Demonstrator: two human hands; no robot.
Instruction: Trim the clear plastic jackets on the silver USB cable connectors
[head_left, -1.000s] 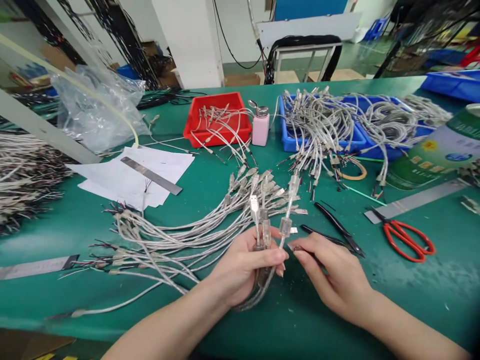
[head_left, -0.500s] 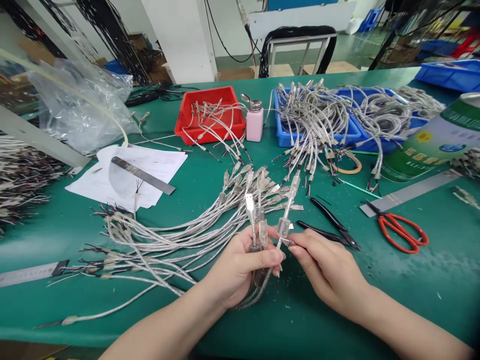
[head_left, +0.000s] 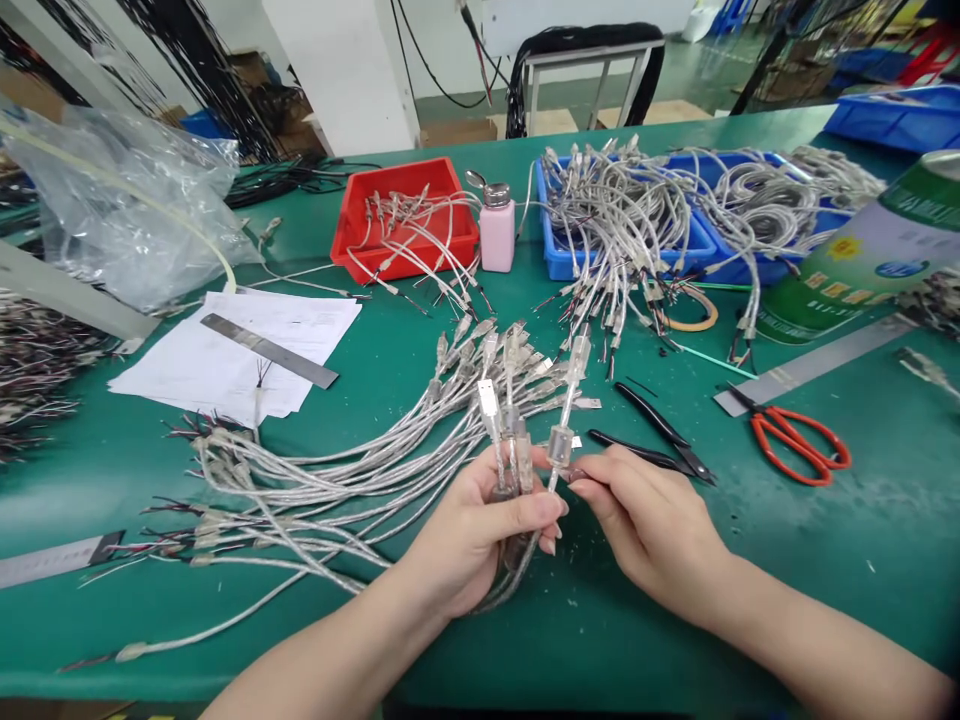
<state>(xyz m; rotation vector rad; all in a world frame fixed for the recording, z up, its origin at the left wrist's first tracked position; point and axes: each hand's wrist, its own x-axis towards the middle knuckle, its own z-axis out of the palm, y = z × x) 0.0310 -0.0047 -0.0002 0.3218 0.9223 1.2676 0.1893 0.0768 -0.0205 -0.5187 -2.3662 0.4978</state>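
Several clear-jacketed USB cables [head_left: 489, 408] are bunched upright in my left hand [head_left: 484, 530], its thumb closed across them. One cable stands a little to the right of the others, with a clear cylindrical bead [head_left: 559, 446] around it and its plug pointing up and away. Just below that bead, my right hand [head_left: 652, 510] pinches thumb and forefinger together at the cable. Whatever lies between those fingertips is too small to make out. A loose bundle of similar cables [head_left: 360, 480] lies on the green table to the left, with bare wire ends at its left side.
Black-handled cutters [head_left: 660, 430] and red-handled scissors [head_left: 799, 445] lie to the right. Behind are a red bin [head_left: 345, 235], a pink bottle [head_left: 497, 235], blue bins [head_left: 562, 262] with cables, and a green can [head_left: 847, 270]. Papers [head_left: 172, 350] with a steel ruler [head_left: 270, 350] lie left.
The camera view has shifted slightly, so the table items appear a little further left and up. Both hands keep nearly the same pose around the cables.
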